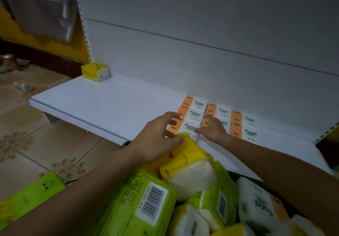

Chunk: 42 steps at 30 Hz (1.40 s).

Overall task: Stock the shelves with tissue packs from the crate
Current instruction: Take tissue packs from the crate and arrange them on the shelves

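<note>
A low white shelf (91, 100) holds three rows of white-and-orange Facial tissue packs (250, 133) against its back panel on the right. One yellow tissue pack (95, 71) stands alone in the back left corner. In front, a dark crate (240, 176) is heaped with green packs (139, 204), a white Facial pack (256, 202) and a yellow smiley pack (185, 160) on top. My left hand (157, 138) rests on that yellow pack, thumb across its top and fingers spread in the air. My right hand (212, 129) lies flat on the middle row of Facial packs.
Patterned floor tiles (36, 144) lie to the left of the shelf. A green pack (34, 193) sits low at the left beside the crate. Cloths (40, 10) hang on the yellow wall at upper left. A perforated shelf upright (82, 21) rises at the shelf's left end.
</note>
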Available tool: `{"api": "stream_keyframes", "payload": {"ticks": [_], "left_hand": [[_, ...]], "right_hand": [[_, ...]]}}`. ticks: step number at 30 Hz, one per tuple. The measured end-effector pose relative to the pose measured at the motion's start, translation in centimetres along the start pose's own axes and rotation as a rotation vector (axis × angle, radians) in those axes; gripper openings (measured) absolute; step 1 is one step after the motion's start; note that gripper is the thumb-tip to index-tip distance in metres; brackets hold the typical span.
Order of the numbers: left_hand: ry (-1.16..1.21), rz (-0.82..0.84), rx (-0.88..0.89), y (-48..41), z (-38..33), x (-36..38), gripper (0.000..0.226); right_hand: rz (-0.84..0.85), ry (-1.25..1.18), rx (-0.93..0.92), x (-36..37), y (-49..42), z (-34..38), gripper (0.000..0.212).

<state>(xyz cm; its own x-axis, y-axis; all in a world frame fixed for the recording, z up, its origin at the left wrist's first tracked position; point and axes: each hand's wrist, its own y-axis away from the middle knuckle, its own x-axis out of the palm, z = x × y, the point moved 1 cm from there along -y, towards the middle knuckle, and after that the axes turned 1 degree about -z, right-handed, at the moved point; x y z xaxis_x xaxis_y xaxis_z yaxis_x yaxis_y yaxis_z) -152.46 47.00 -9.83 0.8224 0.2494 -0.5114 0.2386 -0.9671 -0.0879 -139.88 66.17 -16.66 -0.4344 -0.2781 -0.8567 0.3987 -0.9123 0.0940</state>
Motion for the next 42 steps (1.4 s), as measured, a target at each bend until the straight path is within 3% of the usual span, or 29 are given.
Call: {"api": "stream_keyframes", "payload": {"ticks": [5,9,12,18,25,29,33,36,42], "left_hand": [[-0.010,-0.016,0.047,0.8,-1.3,-0.6,0.052],[-0.025,0.016,0.113,1.9,-2.8,-0.8,0.054],[-0.038,0.033,0.169,3.0,-4.2,-0.8,0.054],[-0.040,0.086,0.231,5.7,-7.1,1.1,0.055],[-0.100,0.386,0.243,10.2,-8.0,4.8,0.073],[-0.202,0.401,0.254,10.2,-8.0,4.5,0.076],[-0.193,0.344,0.242,10.5,-7.7,3.2,0.063],[-0.108,0.263,0.242,10.3,-8.0,1.7,0.052],[0.093,-0.035,0.253,9.2,-8.0,-2.1,0.043]], "right_hand": [[-0.051,-0.161,0.010,-5.3,3.6,2.6,0.046],[0.077,-0.157,0.011,-8.9,8.3,3.6,0.024],[0.141,-0.134,0.003,-11.6,12.9,2.9,0.034],[0.316,-0.014,0.019,-15.2,21.5,-0.3,0.034],[0.630,0.182,-0.018,-15.4,26.9,0.5,0.071],[0.736,0.298,-0.099,-14.2,26.2,0.8,0.063],[0.675,0.153,-0.138,-14.1,25.0,0.4,0.030],[0.576,0.058,-0.152,-15.3,24.0,0.8,0.023],[0.178,-0.186,-0.191,-18.1,21.1,4.6,0.023]]}}
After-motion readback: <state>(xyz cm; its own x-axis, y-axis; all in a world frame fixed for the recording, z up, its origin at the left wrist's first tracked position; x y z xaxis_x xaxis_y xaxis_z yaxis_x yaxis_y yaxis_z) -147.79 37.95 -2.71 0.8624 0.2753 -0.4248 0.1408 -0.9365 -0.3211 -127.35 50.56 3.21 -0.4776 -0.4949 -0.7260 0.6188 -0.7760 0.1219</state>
